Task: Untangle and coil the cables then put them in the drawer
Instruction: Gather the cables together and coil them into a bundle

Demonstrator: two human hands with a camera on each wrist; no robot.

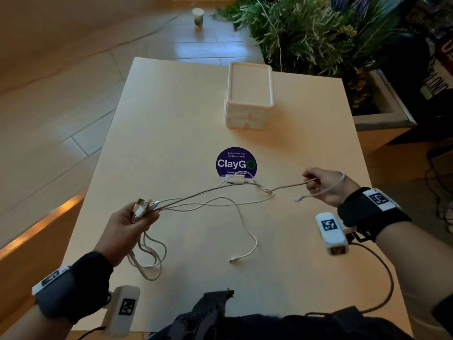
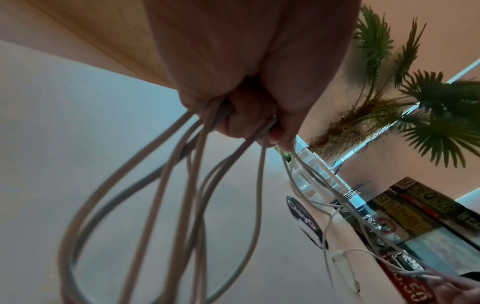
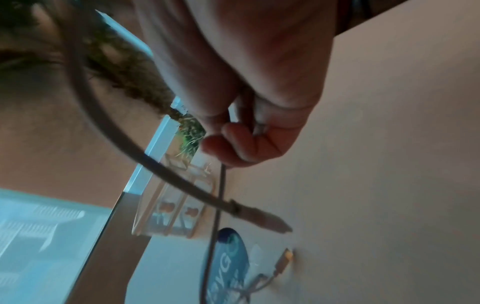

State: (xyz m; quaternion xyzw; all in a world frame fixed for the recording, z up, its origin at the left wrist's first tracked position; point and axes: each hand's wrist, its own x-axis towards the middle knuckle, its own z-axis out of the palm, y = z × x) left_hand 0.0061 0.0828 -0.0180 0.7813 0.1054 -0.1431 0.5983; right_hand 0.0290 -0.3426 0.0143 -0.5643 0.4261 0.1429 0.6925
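1. Left hand [image 1: 130,223] clutches bundled cables [image 1: 196,200] by their plugs, anchoring them.
2. Right hand [image 1: 327,185] pinches one strand, drawing it right to expose the knot.
3. Drawer unit [image 1: 248,94] sits closed at the worktop [image 1: 171,119] far side.

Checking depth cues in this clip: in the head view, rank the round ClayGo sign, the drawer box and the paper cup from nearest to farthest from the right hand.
From the right hand:
1. ClayGo sign, just to its left at mid-table.
2. Drawer box, at the table's far edge.
3. Paper cup, beyond the table, far left.
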